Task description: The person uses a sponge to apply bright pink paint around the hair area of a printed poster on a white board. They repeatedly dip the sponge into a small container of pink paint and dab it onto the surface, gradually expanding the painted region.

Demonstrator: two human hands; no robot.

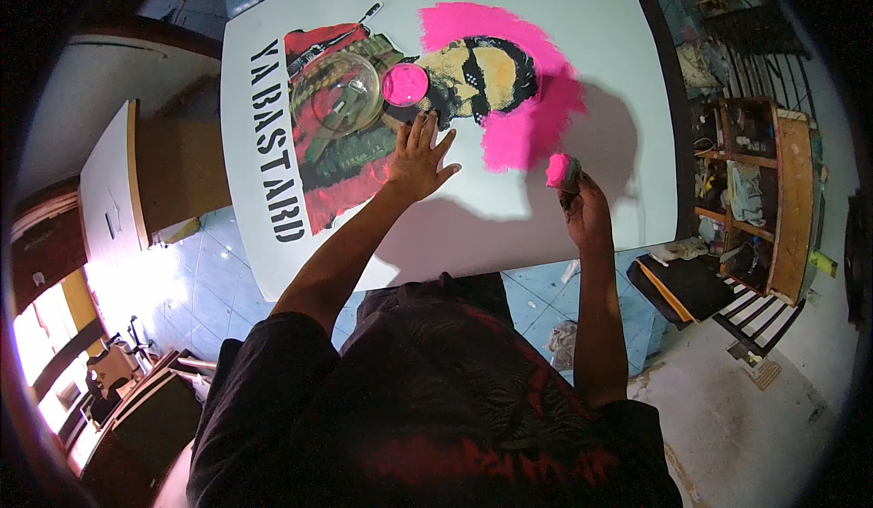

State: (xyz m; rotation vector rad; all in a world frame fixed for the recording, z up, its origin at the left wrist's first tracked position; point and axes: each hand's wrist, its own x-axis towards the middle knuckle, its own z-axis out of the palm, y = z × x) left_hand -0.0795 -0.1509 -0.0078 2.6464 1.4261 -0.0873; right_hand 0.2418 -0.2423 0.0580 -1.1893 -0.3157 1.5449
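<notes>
A large white board (627,35) lies before me. On it is a painted figure with a dark-haired head (498,70), lying sideways, with bright pink paint (523,140) around the head. My left hand (418,160) rests on the board with fingers spread, its tips by a small round tub of pink paint (405,84). Beside that tub, a clear round container (336,95) sits over the figure's red and green clothing. In my right hand (588,212) is a sponge (561,171), its end coated pink. It is near the pink patch; whether it touches the board I cannot tell.
Black stencilled lettering (277,144) runs down the board's left side. A thin dark-tipped tool (372,12) lies near the clothing. Wooden shelves (750,162) and a black item (684,285) stand to the right, a white cabinet (111,181) to the left. Blue tiles (214,267) cover the floor.
</notes>
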